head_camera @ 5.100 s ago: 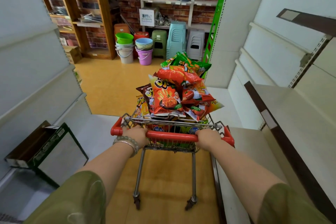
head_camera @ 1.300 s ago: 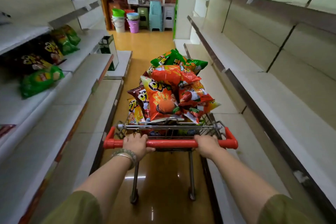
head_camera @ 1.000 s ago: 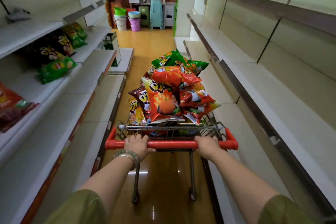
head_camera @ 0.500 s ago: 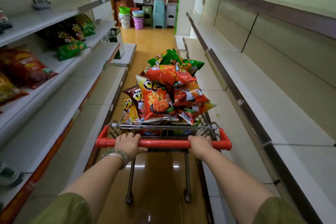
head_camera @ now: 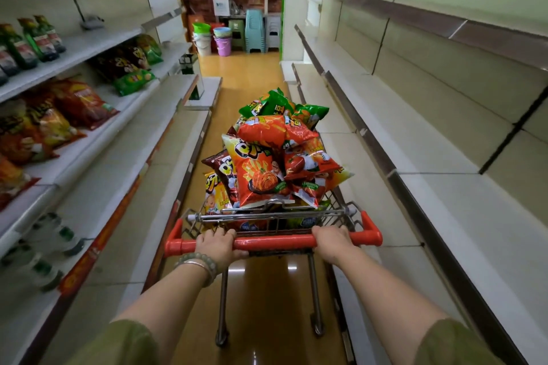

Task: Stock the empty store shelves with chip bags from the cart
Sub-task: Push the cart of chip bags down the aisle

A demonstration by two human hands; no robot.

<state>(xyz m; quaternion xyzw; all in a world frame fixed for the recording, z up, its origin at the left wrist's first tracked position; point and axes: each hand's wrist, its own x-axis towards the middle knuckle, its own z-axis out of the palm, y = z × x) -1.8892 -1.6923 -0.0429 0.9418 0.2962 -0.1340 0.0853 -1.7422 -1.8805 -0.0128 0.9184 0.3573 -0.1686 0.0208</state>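
Aisle: a strip of glossy yellow floor [head_camera: 261, 305] runs from near to far between two shelf runs. The left shelves [head_camera: 98, 201] and the right shelves [head_camera: 444, 187] both step out at the bottom, so their lowest edges set the width of the lane.

The cart [head_camera: 272, 212] stands mid-aisle. Its right wheel is close to the right base edge, and there is more floor showing on its left side. Ahead of the cart the floor runs on to the far wall, where buckets [head_camera: 222, 41] and stacked stools [head_camera: 255, 29] stand.

Task items: the chip bags [head_camera: 264, 175] are heaped in the cart basket well above its wire rim, orange and red ones near, green ones at the far top. More bags [head_camera: 80, 104] lie on the left middle shelf, with bottles [head_camera: 32, 41] on the shelf above. The right shelves show plain pale boards.

Hands: both arms reach forward, nearly straight, with olive sleeves at the near edge.
- Left hand [head_camera: 218, 246]: wrapped over the red handle [head_camera: 272, 243] left of centre, fingers curled over the top, thumb under. A bead bracelet [head_camera: 201, 264] sits at the wrist.
- Right hand [head_camera: 332, 241]: clasps the same handle right of centre, knuckles up.

Both hands grasp the handle, well apart from each other.
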